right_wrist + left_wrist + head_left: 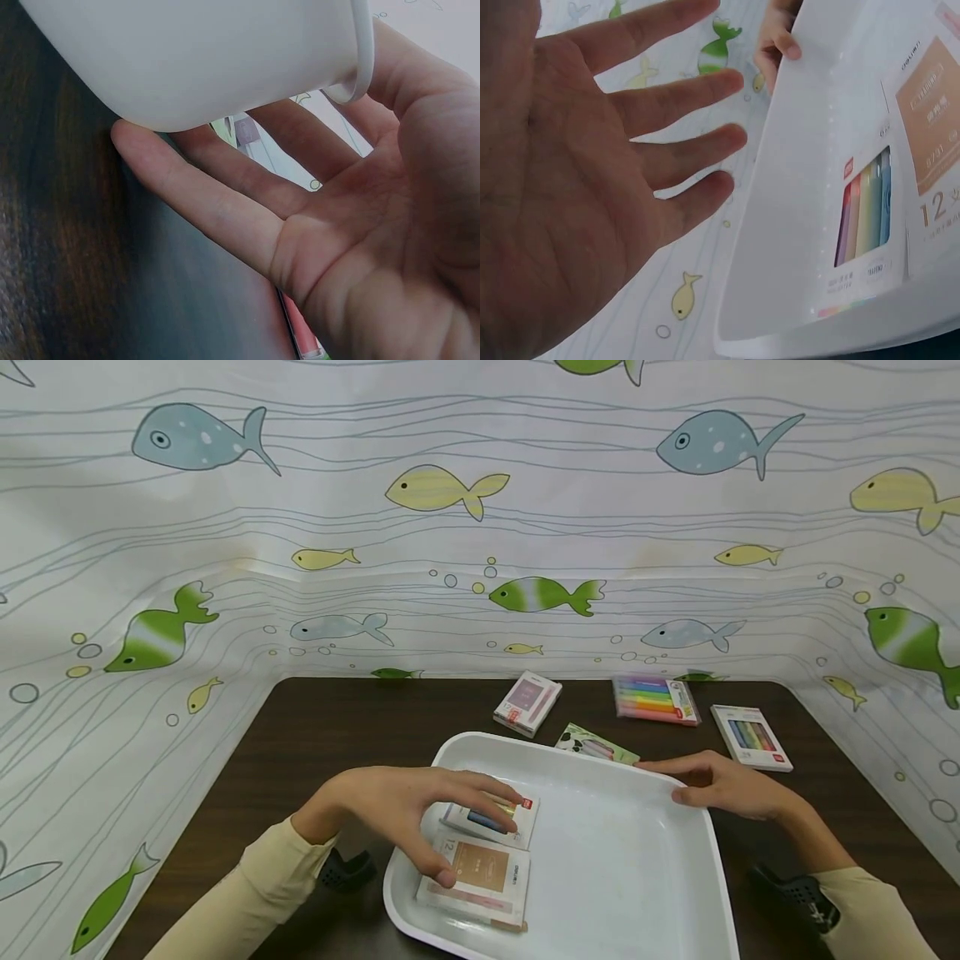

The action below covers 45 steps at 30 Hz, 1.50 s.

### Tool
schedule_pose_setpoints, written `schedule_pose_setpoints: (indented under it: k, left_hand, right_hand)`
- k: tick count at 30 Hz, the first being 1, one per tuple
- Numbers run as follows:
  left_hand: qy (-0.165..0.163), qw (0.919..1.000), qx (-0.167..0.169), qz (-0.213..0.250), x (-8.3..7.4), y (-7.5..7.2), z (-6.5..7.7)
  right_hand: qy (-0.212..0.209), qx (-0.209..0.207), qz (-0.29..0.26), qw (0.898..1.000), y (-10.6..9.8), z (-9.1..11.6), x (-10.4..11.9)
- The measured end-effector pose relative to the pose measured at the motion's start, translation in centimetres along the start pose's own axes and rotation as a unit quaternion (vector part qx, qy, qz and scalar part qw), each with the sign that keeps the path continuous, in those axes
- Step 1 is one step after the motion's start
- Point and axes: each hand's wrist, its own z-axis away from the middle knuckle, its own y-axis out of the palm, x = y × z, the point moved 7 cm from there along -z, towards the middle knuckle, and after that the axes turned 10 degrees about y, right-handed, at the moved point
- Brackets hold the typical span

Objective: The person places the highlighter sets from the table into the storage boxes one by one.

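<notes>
A white tray (615, 868) lies at a slant on the dark table. My right hand (731, 785) grips its far right corner, the thumb over the rim. In the right wrist view, the fingers (202, 195) reach along the tray's outer wall and its underside. Over the tray's left side hovers my left hand (408, 806), fingers spread, with nothing held; the left wrist view shows its bare palm (577, 180). Below that hand, inside the tray, are a white box with a brown panel (480, 868) and a windowed box of coloured sticks (866, 210), partly hidden by fingers in the head view.
Behind the tray lie a white box with a mauve panel (527, 702) and a green cow-print packet (592, 745), partly hidden by the rim. A clear pack of rainbow-coloured pens (648, 699) and a white windowed box (752, 737) lie at right. Fish-print cloth (450, 543) surrounds the table.
</notes>
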Motion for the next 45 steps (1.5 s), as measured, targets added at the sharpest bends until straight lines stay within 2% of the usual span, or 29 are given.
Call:
schedule_pose_setpoints:
  k: [6, 11, 15, 20, 26, 30, 33, 37, 40, 45]
  left_hand:
    - [-0.038, 0.9968, -0.06, -0.038, 0.9, -1.1, 0.3]
    - [-0.049, 0.9896, -0.121, -0.061, 1.5, -2.3, 0.6]
    - [-0.053, 0.9841, -0.154, -0.071, 2.0, -3.1, 0.9]
    - [-0.052, 0.9776, -0.194, -0.061, 3.2, -4.1, 1.6]
    - [-0.055, 0.9676, -0.243, -0.04, 5.4, -5.3, 2.9]
    - [-0.062, 0.9606, -0.271, -0.011, 7.2, -5.9, 3.8]
    - [-0.076, 0.9529, -0.292, 0.035, 8.6, -6.2, 4.7]
    - [-0.091, 0.9452, -0.3, 0.091, 10.3, -6.1, 5.6]
    - [-0.083, 0.9433, -0.295, 0.127, 11.6, -5.9, 6.0]
    - [-0.046, 0.9388, -0.281, 0.194, 13.6, -5.0, 6.1]
  right_hand:
    - [0.004, -0.003, -0.004, 1.0, 0.0, 0.0, -0.1]
    - [-0.014, 0.006, -0.002, 1.0, 0.2, 0.1, 0.4]
    - [-0.015, 0.003, 0.001, 1.0, 0.2, 0.2, 0.4]
    - [-0.002, -0.005, 0.006, 1.0, 0.0, 0.2, 0.1]
    - [0.001, -0.004, 0.006, 1.0, 0.0, 0.1, 0.0]
    - [-0.003, -0.005, 0.008, 1.0, 0.0, 0.1, 0.1]
    - [-0.004, -0.005, 0.013, 1.0, -0.1, 0.0, 0.2]
    - [-0.002, -0.009, 0.018, 1.0, -0.3, 0.0, 0.2]
    - [-0.004, -0.006, 0.013, 1.0, -0.3, 0.0, 0.3]
    - [-0.006, 0.0, 0.0, 1.0, 0.0, 0.1, 0.4]
